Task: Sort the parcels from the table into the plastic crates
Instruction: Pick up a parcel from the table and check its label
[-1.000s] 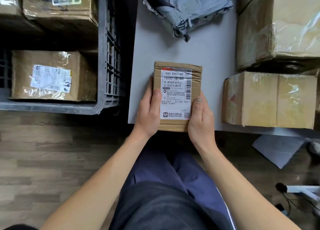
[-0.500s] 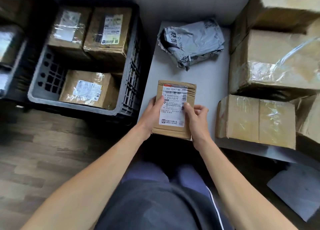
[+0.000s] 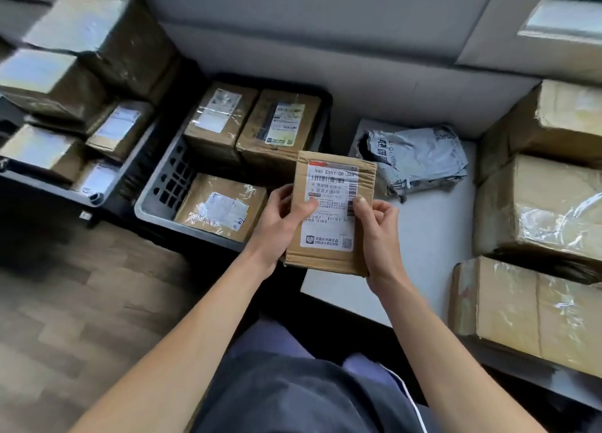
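Flat parcel (image 3: 330, 227) held above the left edge of the bench (image 3: 426, 246). Left hand (image 3: 278, 227) and right hand (image 3: 379, 237) grip its sides, fingers curled. Grey crate (image 3: 153, 204) just left, near-left floor bare.

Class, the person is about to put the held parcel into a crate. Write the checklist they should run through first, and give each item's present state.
1. Grip: left hand and right hand both hold the flat parcel by its sides: ok.
2. Label faces up and is readable: ok.
3. Path to the grey crate: nothing stands between it and the parcel: ok.
4. Room in that crate: boxes inside, bare floor at its left; whether the parcel fits there: cannot tell.
5. Which crate this label belongs in: cannot tell.
6. Table sorted: not ok, the grey mailer lies on it.
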Tool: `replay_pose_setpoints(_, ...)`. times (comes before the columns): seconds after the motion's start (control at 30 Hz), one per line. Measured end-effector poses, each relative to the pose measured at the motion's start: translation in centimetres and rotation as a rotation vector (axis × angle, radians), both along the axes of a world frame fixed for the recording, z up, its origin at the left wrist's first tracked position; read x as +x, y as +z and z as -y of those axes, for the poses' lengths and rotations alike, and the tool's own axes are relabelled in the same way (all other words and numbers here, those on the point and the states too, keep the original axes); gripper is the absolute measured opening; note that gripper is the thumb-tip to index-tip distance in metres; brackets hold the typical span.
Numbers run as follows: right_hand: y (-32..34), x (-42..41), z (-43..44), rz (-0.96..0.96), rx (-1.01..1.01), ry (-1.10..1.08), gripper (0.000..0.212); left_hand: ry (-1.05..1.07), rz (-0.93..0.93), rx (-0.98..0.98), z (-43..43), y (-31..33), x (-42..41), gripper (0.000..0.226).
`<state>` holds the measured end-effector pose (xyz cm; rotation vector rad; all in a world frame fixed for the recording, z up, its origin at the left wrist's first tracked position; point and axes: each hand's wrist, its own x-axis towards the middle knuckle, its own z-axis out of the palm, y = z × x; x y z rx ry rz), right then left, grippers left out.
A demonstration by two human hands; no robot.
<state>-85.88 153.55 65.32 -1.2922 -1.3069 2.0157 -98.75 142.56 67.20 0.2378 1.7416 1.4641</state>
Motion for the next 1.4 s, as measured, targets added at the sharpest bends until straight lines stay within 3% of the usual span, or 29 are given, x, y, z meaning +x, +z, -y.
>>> replay_pose_setpoints(0.13,-0.2,-5.8,1.1,0.029,0.06,0.067,0.022,0.063,0.002,-0.017,2.2,0.1,-7.9,0.061)
replay_pose_setpoints(0.33,-1.2,-13.7,4.3,0.181,0.16,0.098,0.022,0.183,0.143,-0.08,7.5,-2.1,-20.9,0.042)
replay_pose_setpoints(0.47,-1.1,-17.7,6.3,0.241,0.2,0.042,0.021,0.096,0.184,-0.153,9.2,-4.0,-25.7,0.043)
replay_pose_setpoints(0.6,-1.0,-19.5,7.7,0.349,0.286,0.046,0.025,-0.074,0.261,-0.242,8.3,-6.6,-25.1,0.059)
replay_pose_setpoints(0.77,-2.4,-19.3,8.0,0.528,0.409,0.123,0.035,-0.321,0.393,-0.324,4.6,-11.2,-21.8,0.118)
replay_pose_setpoints(0.97,-4.6,-18.5,9.0,0.768,0.596,0.367,0.051,-0.428,0.502,-0.357,2.5,-14.0,-21.1,0.134)
replay_pose_setpoints(1.07,-4.6,-19.2,9.0,0.902,0.649,0.41,0.051,-0.489,0.352,-0.435,1.9,-13.1,-21.9,0.113)
replay_pose_setpoints(1.17,-4.3,-20.0,8.7,0.96,0.714,0.409,0.046,-0.531,0.341,-0.46,1.8,-12.5,-22.7,0.118)
replay_pose_setpoints(1.23,-4.4,-20.4,8.7,0.978,0.73,0.409,0.045,-0.551,0.39,-0.441,1.9,-12.2,-23.0,0.112)
replay_pose_setpoints(1.33,-4.7,-20.6,9.1,0.992,0.741,0.416,0.046,-0.533,0.525,-0.393,2.3,-11.7,-22.6,0.074)
replay_pose_setpoints(1.4,-4.9,-20.6,9.5,1.012,0.778,0.444,0.049,-0.504,0.579,-0.357,2.5,-12.2,-22.4,0.068)
